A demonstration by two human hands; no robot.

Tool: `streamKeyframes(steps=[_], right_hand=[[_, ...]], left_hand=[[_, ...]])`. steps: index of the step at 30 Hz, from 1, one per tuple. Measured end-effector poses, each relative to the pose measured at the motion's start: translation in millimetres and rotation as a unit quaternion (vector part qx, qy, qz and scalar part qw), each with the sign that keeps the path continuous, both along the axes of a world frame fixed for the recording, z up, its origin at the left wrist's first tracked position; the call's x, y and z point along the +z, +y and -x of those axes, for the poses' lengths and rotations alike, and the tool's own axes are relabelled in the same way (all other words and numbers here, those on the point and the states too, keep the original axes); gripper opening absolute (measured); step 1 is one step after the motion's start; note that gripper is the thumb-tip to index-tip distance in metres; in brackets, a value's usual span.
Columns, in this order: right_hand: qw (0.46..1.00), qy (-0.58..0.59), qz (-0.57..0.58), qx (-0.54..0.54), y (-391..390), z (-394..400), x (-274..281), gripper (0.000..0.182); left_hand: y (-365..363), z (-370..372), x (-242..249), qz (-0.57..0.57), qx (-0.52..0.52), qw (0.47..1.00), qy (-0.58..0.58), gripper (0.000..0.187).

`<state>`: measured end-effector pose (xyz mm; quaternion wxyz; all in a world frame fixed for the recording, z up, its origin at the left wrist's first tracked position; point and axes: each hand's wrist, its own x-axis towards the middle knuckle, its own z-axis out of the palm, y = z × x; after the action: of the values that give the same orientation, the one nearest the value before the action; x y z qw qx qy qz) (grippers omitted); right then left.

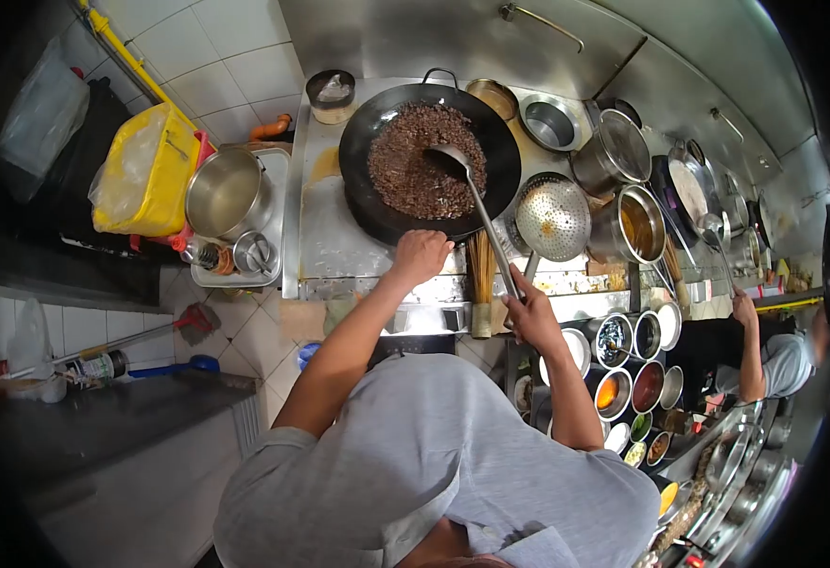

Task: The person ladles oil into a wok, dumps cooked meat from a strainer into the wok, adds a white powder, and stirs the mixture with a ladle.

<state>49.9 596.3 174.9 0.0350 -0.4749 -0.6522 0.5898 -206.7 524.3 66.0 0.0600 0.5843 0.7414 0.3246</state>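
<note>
Your right hand [531, 317] is wrapped shut round the near end of the ladle [472, 194] handle; keep the grip there, since it's a long, stiff steel shaft and the bowl end gets hot, likely slick with oil. Your left hand [421, 254] is closed on the near rim of the wok [429, 161], probably on its handle, though I can't tell for sure. The wok sits just ahead of both hands, probably heavy with the dark minced food [415, 180] in it. The ladle bowl rests in that food. Past your right hand: a perforated strainer [552, 218].
</note>
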Motion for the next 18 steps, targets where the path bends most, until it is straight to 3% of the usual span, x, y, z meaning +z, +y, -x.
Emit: streamKeyframes(steps=[2, 4, 6, 8, 11, 14, 18], right_hand=[[0.976, 0.021, -0.189, 0.109, -0.7, -25.9, -16.0, 0.066], [0.979, 0.001, -0.168, 0.111, -3.3, -32.7, 4.7, 0.068], [0.994, 0.021, 0.100, 0.033, -6.4, -29.9, 52.3, 0.065], [0.991, 0.018, 0.126, 0.031, 2.9, -25.6, 53.9, 0.065], [0.955, 0.063, 0.287, -0.030, 31.6, -26.7, 3.7, 0.063], [0.921, 0.106, 0.368, -0.068, 59.3, -13.4, -22.9, 0.056], [0.928, 0.128, 0.346, -0.053, 89.3, 13.4, -58.0, 0.056]], left_hand=[[-0.8, -0.9, 3.5, 0.006, -0.002, 1.000, -0.007, 0.030], [-1.2, 0.6, 1.7, 0.012, -0.001, 1.000, -0.011, 0.030], [-0.3, 1.1, -3.1, 0.009, 0.000, 1.000, 0.007, 0.028], [0.5, 1.1, -0.2, 0.007, -0.005, 1.000, 0.007, 0.028], [-0.5, 0.5, 2.3, 0.005, -0.007, 1.000, 0.005, 0.028], [1.0, 2.3, -1.0, 0.006, -0.005, 1.000, 0.004, 0.029], [0.9, 1.8, -4.8, 0.013, -0.004, 1.000, 0.010, 0.029]])
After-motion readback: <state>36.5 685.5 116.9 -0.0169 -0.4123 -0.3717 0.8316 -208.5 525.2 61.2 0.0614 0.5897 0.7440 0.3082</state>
